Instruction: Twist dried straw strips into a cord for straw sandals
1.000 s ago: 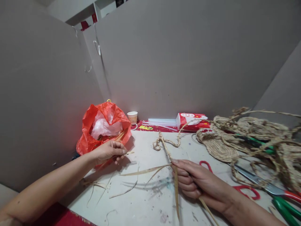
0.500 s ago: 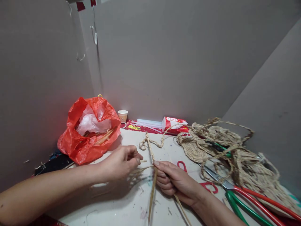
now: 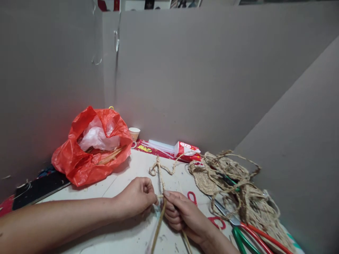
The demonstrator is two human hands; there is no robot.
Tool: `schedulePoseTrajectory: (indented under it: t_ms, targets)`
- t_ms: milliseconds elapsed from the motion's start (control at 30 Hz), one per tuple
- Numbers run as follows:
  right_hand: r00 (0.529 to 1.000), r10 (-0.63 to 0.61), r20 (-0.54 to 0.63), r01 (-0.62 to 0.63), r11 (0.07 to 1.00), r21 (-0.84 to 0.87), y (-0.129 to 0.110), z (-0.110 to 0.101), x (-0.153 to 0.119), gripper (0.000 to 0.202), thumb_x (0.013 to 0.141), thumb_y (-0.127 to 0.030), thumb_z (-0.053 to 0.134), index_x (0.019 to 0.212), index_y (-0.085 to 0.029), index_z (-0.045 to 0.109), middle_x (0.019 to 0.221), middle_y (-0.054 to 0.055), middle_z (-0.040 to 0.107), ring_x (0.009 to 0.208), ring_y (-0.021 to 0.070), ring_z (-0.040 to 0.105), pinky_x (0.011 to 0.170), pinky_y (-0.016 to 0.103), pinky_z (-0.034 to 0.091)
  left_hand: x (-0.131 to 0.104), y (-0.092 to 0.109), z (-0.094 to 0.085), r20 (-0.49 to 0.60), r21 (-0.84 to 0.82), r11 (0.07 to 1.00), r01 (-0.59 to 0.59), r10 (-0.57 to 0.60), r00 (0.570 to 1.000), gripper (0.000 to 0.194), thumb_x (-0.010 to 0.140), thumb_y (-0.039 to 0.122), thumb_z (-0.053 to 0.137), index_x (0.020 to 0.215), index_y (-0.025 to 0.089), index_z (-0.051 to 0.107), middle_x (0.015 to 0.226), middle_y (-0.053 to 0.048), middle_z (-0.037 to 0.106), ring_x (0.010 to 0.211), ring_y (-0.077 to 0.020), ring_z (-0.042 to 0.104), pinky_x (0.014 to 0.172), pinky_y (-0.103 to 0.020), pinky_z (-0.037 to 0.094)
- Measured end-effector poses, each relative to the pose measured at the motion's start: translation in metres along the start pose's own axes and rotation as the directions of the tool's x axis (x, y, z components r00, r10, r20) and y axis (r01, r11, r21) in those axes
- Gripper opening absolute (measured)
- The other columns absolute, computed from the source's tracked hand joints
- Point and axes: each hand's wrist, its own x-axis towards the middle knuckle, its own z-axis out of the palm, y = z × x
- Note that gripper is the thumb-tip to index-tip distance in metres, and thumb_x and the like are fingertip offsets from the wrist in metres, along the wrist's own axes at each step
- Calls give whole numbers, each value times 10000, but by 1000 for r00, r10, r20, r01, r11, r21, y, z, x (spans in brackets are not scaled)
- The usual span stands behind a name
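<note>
A thin braided straw cord [image 3: 161, 176] lies over the white table, its near end pinched between the thumb and fingers of my right hand [image 3: 178, 211]. Loose flat strands [image 3: 158, 227] hang from that end toward the table's near side. Just to the left, my left hand [image 3: 139, 197] is closed on a short strand [image 3: 160, 195] that runs across to the right fingertips. The two hands are close together but apart.
An open red plastic bag [image 3: 92, 169] stands at the left, beside a paper cup [image 3: 134, 134]. A tissue pack [image 3: 186, 151] lies at the back. Coiled braided rope [image 3: 230, 176], red-handled scissors [image 3: 251, 229] and green handles [image 3: 242, 241] are at the right. Grey partitions [image 3: 185, 70] surround the table.
The view has shifted, so objects on the table appear further left. My left hand has moved closer to my right fingertips and now grips the strand there.
</note>
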Motion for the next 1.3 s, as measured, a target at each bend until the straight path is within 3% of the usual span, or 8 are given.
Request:
schedulePoseTrajectory:
  t_ms: [133, 267, 400, 600, 867, 1067, 1167, 1300]
  targets:
    - [1000, 4, -26, -5, 1000, -20, 0, 1, -2, 449, 812, -476, 584, 556, -179, 364, 429, -107, 254, 361, 14, 133, 342, 157, 83, 1, 3, -1, 71, -23, 999, -31, 32, 997, 101, 677, 182, 566, 754, 168, 502, 469, 91, 470, 340, -34, 321, 365, -165, 215]
    - [999, 3, -34, -4, 999, -42, -1, 3, -2, 432, 824, -467, 573, 572, -178, 375, 446, -104, 259, 373, 21, 135, 350, 167, 87, 4, 1, -2, 129, 19, 1000, -4, 1, 992, 125, 708, 252, 575, 664, 144, 531, 472, 64, 490, 359, -29, 316, 387, -180, 219]
    - [997, -9, -70, 2, 994, -109, -1, 6, -1, 427, 821, -473, 577, 579, -171, 398, 457, -96, 301, 373, 21, 154, 357, 179, 93, 5, 0, -3, 172, -28, 999, 36, -31, 985, 74, 703, 240, 527, 691, 170, 504, 468, 56, 533, 325, -42, 284, 355, -191, 184]
    - [974, -53, -218, 6, 978, -211, 3, 15, 1, 441, 777, -515, 613, 571, -161, 449, 432, -104, 290, 360, 22, 161, 361, 194, 100, 6, 8, -6, 177, -48, 990, 133, -122, 977, 66, 660, 222, 511, 626, 168, 498, 383, 63, 473, 292, -46, 287, 335, -188, 182]
    - [923, -126, -364, 1, 946, -325, 7, 24, 2, 481, 749, -565, 604, 526, -171, 445, 386, -97, 293, 341, 33, 188, 358, 210, 96, 5, 7, -9, 215, -159, 966, 204, -168, 962, 71, 641, 219, 527, 596, 167, 511, 410, 29, 523, 265, -54, 318, 280, -184, 180]
    - [906, -97, -412, 8, 977, -213, 11, 34, 2, 462, 684, -543, 674, 532, -170, 448, 383, -109, 276, 338, 21, 159, 349, 199, 85, 8, 9, -10, 237, -132, 958, 253, -218, 947, 136, 621, 256, 564, 560, 157, 494, 447, -5, 563, 286, -72, 410, 294, -180, 271]
    - [910, -32, -413, -5, 996, -90, 14, 37, 3, 454, 631, -550, 710, 571, -163, 481, 374, -128, 248, 332, 10, 122, 341, 185, 62, 5, 14, -6, 215, -7, 979, 204, -198, 956, 138, 680, 272, 528, 613, 166, 469, 432, 14, 540, 287, -77, 413, 306, -179, 279]
    - [908, 0, -419, 22, 999, 48, 15, 40, 3, 502, 578, -522, 758, 561, -187, 385, 401, -133, 244, 352, 0, 107, 341, 164, 54, -6, 15, 2, 138, 222, 969, 107, -140, 980, 76, 742, 209, 462, 794, 202, 407, 461, 52, 529, 319, -100, 437, 356, -191, 283]
